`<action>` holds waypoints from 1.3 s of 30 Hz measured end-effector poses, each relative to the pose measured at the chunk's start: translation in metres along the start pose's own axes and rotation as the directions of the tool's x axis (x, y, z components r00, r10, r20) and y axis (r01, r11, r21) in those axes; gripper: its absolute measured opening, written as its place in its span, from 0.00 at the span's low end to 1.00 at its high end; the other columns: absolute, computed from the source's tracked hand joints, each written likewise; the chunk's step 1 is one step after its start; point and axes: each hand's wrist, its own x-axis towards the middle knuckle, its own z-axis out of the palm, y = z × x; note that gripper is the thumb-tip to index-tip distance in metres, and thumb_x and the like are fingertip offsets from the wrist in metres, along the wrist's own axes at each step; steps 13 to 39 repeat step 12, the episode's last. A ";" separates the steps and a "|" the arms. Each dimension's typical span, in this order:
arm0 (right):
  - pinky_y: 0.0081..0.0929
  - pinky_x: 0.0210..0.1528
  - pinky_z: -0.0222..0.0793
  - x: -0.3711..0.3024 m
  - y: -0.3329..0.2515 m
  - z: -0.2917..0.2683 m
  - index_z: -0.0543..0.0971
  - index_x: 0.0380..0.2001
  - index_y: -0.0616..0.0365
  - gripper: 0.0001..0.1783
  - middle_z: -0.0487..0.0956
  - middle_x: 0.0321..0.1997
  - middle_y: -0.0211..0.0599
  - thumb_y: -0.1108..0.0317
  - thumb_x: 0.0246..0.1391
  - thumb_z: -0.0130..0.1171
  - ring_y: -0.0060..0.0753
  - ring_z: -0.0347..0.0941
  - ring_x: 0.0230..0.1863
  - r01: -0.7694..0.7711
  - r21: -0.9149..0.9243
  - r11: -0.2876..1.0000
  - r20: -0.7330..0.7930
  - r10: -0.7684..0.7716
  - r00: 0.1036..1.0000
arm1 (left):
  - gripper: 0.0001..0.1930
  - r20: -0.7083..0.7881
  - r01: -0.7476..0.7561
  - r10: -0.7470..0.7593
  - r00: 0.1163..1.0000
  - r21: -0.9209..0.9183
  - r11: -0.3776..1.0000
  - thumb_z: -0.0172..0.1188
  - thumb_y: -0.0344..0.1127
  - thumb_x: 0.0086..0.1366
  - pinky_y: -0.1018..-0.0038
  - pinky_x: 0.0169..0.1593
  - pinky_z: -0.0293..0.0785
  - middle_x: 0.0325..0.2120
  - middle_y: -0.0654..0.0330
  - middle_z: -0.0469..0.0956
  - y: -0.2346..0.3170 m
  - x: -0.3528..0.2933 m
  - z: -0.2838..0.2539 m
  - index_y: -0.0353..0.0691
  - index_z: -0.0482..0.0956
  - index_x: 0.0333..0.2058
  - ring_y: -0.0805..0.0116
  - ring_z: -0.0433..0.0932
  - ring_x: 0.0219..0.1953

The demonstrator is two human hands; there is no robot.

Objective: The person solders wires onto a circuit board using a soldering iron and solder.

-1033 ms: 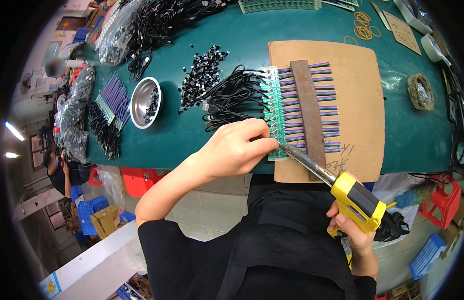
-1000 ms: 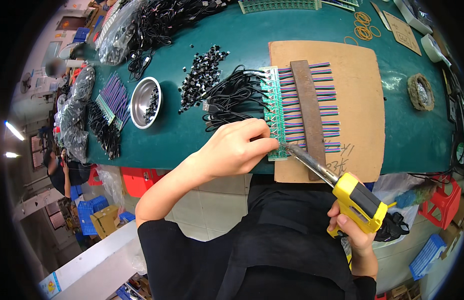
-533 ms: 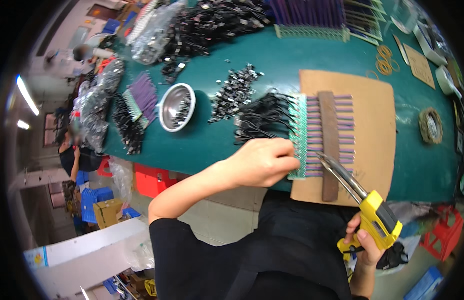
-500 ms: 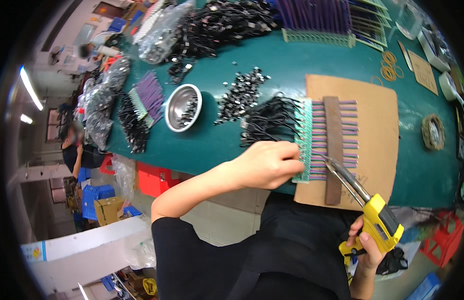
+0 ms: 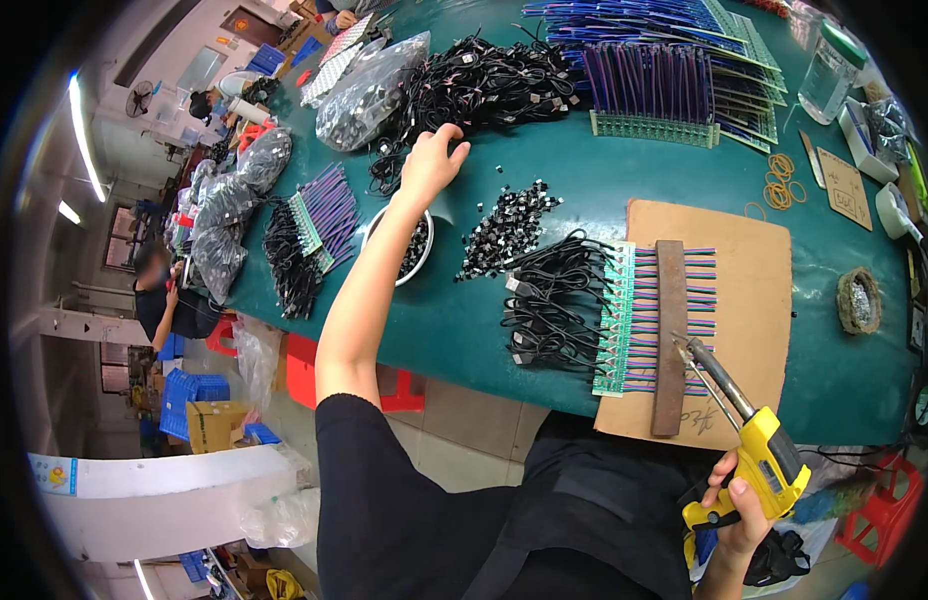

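Note:
My left hand (image 5: pixel 432 165) is stretched out at the near edge of a heap of black cables (image 5: pixel 494 80), its thumb and fingers apart and nothing visible in it. In my right hand (image 5: pixel 746 515) is a yellow soldering gun (image 5: pixel 769 450), its tip over a brown metal bar (image 5: pixel 669 340). The bar lies across striped wires (image 5: pixel 699 295) on a cardboard sheet (image 5: pixel 754 300). These wires run from a green circuit board strip (image 5: pixel 614 320). Black cables with plugs (image 5: pixel 549 300) lie along the strip's left side.
Loose small connectors (image 5: pixel 504 230) lie left of the cardboard. A metal bowl (image 5: pixel 427 255) is partly behind my left forearm. Wired boards (image 5: pixel 654 90) are stacked at the back, near a jar (image 5: pixel 832 75) and rubber bands (image 5: pixel 781 180). A co-worker (image 5: pixel 162 290) sits far left.
My left hand has left the circuit board strip and moved up and left to the cable heap. The soldering gun stays near the bar. The whole view has shifted slightly.

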 end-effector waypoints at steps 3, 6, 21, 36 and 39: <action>0.20 0.24 0.73 -0.001 -0.002 0.000 0.68 0.45 0.71 0.23 0.73 0.32 0.46 0.72 0.44 0.53 0.28 0.72 0.26 -0.009 0.001 1.000 -0.004 0.009 1.000 | 0.12 -0.078 0.018 -0.051 0.996 -0.378 0.925 0.59 0.41 0.59 0.75 0.30 0.70 0.20 0.58 0.76 0.006 0.002 0.002 0.37 0.74 0.30 0.73 0.75 0.24; 0.20 0.24 0.72 -0.002 -0.001 -0.006 0.69 0.44 0.71 0.21 0.73 0.32 0.46 0.72 0.45 0.53 0.28 0.72 0.26 0.018 0.007 1.000 -0.013 -0.018 1.000 | 0.11 0.133 0.223 -0.197 0.971 -0.798 0.560 0.56 0.39 0.60 0.77 0.27 0.68 0.18 0.62 0.73 0.054 -0.015 -0.029 0.36 0.71 0.27 0.74 0.73 0.22; 0.20 0.24 0.68 0.014 0.001 0.010 0.69 0.44 0.68 0.19 0.75 0.35 0.45 0.71 0.49 0.58 0.27 0.71 0.22 0.064 0.020 0.998 -0.057 -0.063 0.996 | 0.07 0.424 0.466 0.447 0.788 -0.884 0.017 0.54 0.33 0.61 0.81 0.25 0.67 0.19 0.61 0.71 0.142 -0.108 -0.095 0.41 0.68 0.25 0.74 0.72 0.22; 0.20 0.24 0.68 0.014 0.001 0.010 0.69 0.44 0.68 0.19 0.75 0.35 0.45 0.71 0.49 0.58 0.27 0.71 0.22 0.064 0.020 0.998 -0.057 -0.063 0.996 | 0.07 0.424 0.466 0.447 0.788 -0.884 0.017 0.54 0.33 0.61 0.81 0.25 0.67 0.19 0.61 0.71 0.142 -0.108 -0.095 0.41 0.68 0.25 0.74 0.72 0.22; 0.20 0.24 0.68 0.014 0.001 0.010 0.69 0.44 0.68 0.19 0.75 0.35 0.45 0.71 0.49 0.58 0.27 0.71 0.22 0.064 0.020 0.998 -0.057 -0.063 0.996 | 0.07 0.424 0.466 0.447 0.788 -0.884 0.017 0.54 0.33 0.61 0.81 0.25 0.67 0.19 0.61 0.71 0.142 -0.108 -0.095 0.41 0.68 0.25 0.74 0.72 0.22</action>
